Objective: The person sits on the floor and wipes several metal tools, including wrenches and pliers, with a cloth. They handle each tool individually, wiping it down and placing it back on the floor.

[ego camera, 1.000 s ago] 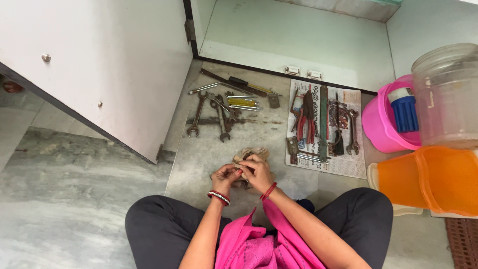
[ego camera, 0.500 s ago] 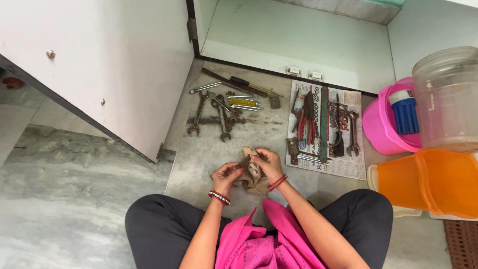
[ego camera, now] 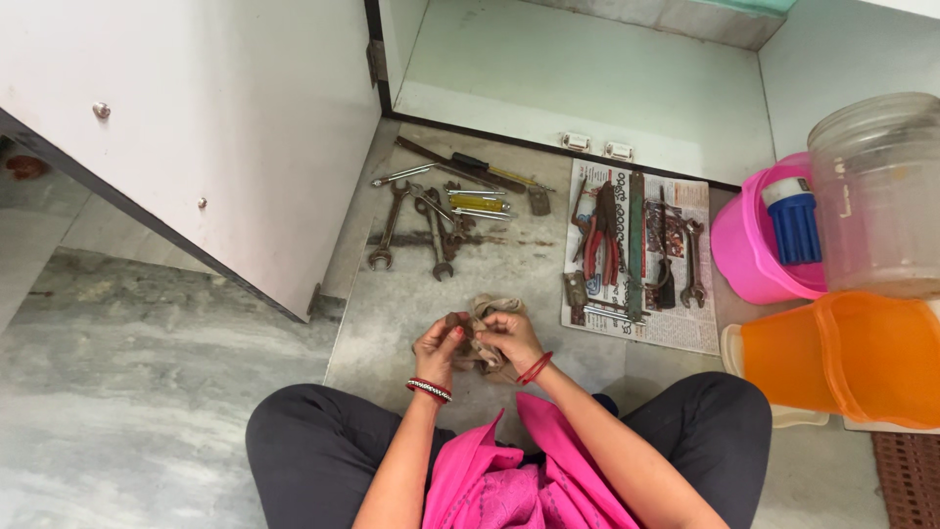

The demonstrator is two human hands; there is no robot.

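Lowered again, both hands (ego camera: 477, 343) bunch the rag (ego camera: 487, 312), floor open leftward.

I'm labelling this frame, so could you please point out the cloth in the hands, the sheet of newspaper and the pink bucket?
cloth (ego camera: 487, 306), head view, on the bunched top fold.
newspaper (ego camera: 676, 328), head view, on its bare lower right part.
pink bucket (ego camera: 741, 257), head view, on its left wall.

A beige, stained cloth (ego camera: 487, 328) sat in my left hand (ego camera: 438, 345), which wore a red-and-white bangle, and my right hand (ego camera: 509, 336), which wore red ones. Rust-brown spanners (ego camera: 411, 223) lay on the grey marbled floor (ego camera: 147, 392). Red-handled pliers (ego camera: 599, 240) rested on printed newspaper (ego camera: 676, 323). Nearby stood a pink bucket (ego camera: 744, 250) and an orange tub (ego camera: 842, 353).
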